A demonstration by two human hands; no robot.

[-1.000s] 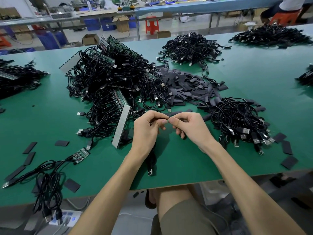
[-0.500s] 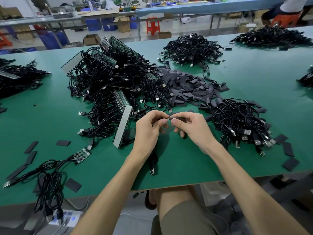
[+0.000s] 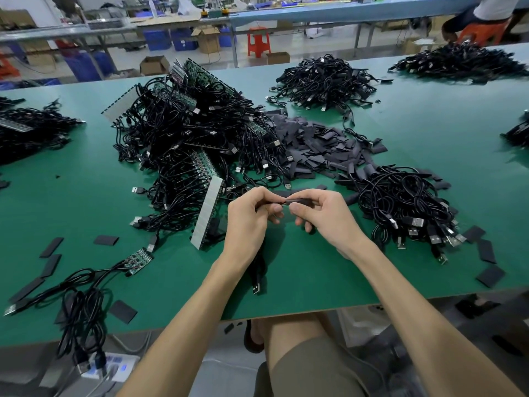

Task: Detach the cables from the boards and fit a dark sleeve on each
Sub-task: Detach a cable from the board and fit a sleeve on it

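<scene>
While left hand fingers pinch a black cable, right hand fingers pinch a dark sleeve at its end, sleeve pile beyond the fingertips

The flat green table top is showing one uniform matte tone. The tangled heap of black cables is showing silver at its plug ends, as is the single black USB cable at centre. The loose pile of flat dark grey sleeves is reading slightly lighter than the black tubular sleeve. The small green circuit board is carrying rows of small dark components. Behind, the red plastic stool, blue plastic crates and brown cardboard box are showing plain colours.
</scene>
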